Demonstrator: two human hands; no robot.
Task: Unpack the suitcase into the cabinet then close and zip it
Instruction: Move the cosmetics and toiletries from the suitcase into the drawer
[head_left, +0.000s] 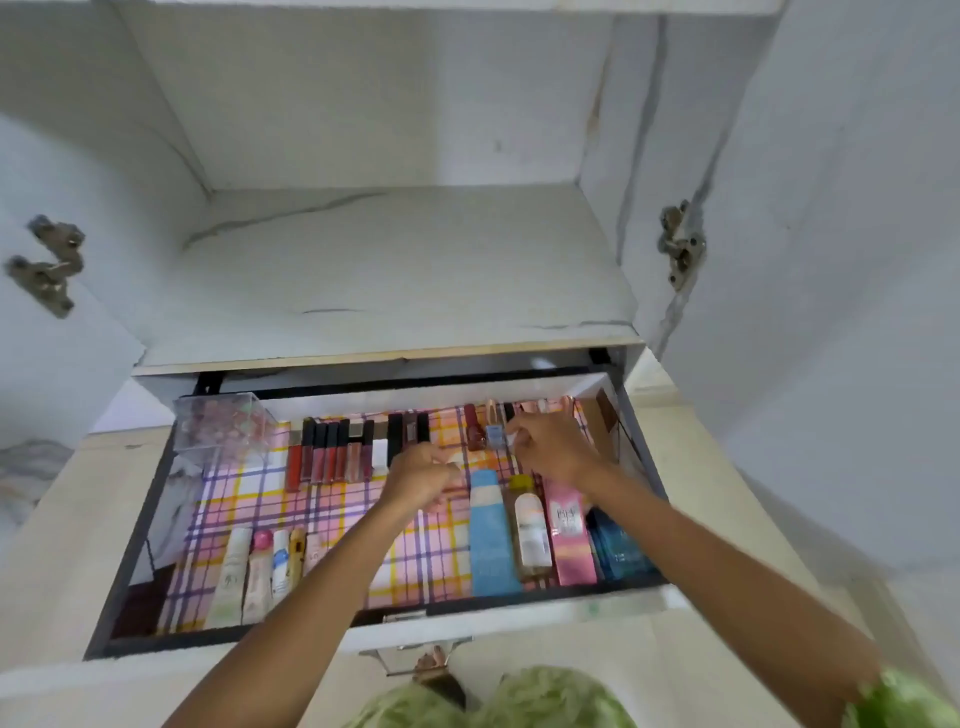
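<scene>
Right hand grip: the right hand (550, 447) is seen with fingers curled and fingertips pinched together near a small blue-capped bottle (494, 435) at the back of the drawer; whether anything is actually held cannot be told, as the fingertips are blurred.
Left hand grip: the left hand (421, 475) is curled loosely, knuckles up; what it holds, if anything, cannot be told.
Arm pose: both forearms are stretched forward and down over the drawer (130, 551), the hands close together but apart.
Drawer: it is pulled out of the cabinet (395, 270) and lined with a plaid pink, yellow and purple sheet (337, 506).
Beneath the right forearm: a tall blue tube (491, 535), a clear bottle with a yellow cap (527, 535), a pink box (569, 540) and a dark blue box (618, 545) are laid side by side.
Back row: lip gloss tubes (330, 452) are lined up left of the left hand.
Back left corner: a clear plastic box (223, 423) is set there.
Front left: small tubes (260, 571) are laid in a row.
Cabinet shelf: it is seen above the drawer, with both doors swung open.
Suitcase: not in view.
</scene>
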